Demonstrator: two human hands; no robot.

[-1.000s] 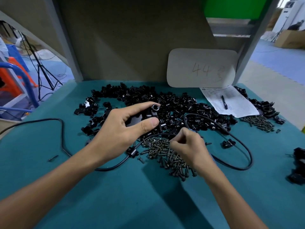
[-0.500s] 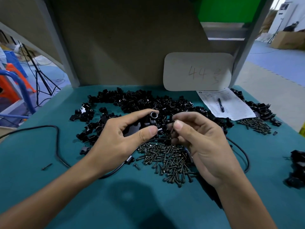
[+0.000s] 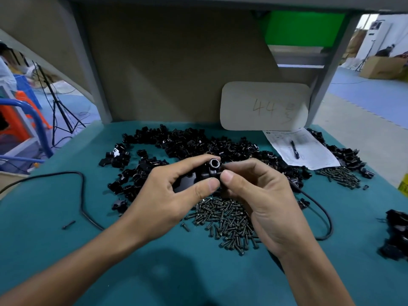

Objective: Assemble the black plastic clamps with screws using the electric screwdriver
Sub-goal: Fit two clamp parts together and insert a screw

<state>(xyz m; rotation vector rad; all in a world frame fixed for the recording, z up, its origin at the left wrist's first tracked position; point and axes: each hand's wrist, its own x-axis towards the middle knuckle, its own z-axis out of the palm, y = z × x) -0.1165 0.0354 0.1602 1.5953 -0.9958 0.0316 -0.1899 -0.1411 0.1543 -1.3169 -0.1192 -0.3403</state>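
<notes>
My left hand [image 3: 167, 195] grips a black plastic clamp [image 3: 209, 170] between thumb and forefinger, its round metal-rimmed hole facing up. My right hand [image 3: 260, 202] is pressed against the clamp's right side, thumb and forefinger pinched together; the screw it pinches is mostly hidden by the fingertips. Below both hands lies a heap of dark screws [image 3: 223, 221]. A wide spread of loose black clamps [image 3: 187, 142] covers the teal table [image 3: 66, 195] behind the hands. The electric screwdriver is not visible.
A black cable [image 3: 81, 195] loops across the table at the left and again at the right. A second screw pile [image 3: 340, 175] and more clamps [image 3: 344, 153] lie at the right, by a paper sheet with a pen [image 3: 294, 149]. Black parts [image 3: 397, 235] sit at the right edge.
My right hand rose from the screw heap, pinching a screw, and came against the clamp held in my left hand. The left hand kept its grip.
</notes>
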